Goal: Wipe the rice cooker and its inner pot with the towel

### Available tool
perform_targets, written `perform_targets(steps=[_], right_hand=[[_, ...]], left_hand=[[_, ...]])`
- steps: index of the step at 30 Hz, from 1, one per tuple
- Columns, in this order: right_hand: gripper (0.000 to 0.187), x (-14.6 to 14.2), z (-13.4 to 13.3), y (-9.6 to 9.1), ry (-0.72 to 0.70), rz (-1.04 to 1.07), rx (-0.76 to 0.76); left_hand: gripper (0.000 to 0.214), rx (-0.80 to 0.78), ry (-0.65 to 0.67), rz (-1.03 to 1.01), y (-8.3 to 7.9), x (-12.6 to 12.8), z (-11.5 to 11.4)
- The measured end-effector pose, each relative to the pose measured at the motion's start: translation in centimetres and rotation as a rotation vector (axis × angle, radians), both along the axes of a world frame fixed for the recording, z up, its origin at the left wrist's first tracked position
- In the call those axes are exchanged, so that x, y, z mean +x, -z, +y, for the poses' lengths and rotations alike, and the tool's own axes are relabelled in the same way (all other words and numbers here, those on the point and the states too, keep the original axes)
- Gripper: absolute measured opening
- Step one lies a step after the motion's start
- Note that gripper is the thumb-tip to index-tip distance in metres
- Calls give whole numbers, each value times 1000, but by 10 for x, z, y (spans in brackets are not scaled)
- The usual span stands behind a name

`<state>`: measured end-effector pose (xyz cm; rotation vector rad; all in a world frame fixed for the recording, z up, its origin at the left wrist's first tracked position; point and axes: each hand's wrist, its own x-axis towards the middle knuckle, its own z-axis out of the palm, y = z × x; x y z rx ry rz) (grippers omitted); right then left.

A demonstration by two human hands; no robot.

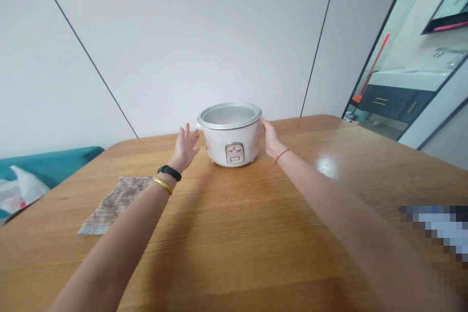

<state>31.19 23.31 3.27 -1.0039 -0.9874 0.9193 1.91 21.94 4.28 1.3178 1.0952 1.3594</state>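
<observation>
Palms open, my left hand (185,148) hovers just beside the rice cooker (231,140) at nine o'clock; my right hand (269,139) rests flat against its three o'clock side.

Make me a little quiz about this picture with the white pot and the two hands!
1. True or false: the rice cooker between the left hand and the right hand has its lid on.
2. Which hand has a thin red string at its wrist? A) left hand B) right hand C) both
3. Fill in: on the wooden table, beside the left arm, lies a flat patterned ____.
Key: 1 false, the cooker is open at the top; 2 B; 3 cloth.
</observation>
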Motion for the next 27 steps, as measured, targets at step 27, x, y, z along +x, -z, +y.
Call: perform_targets(steps=[27], right_hand=[[46, -59, -216, 56, -207, -1420, -101]], left_hand=[[64, 152, 222, 588, 42, 37, -149]])
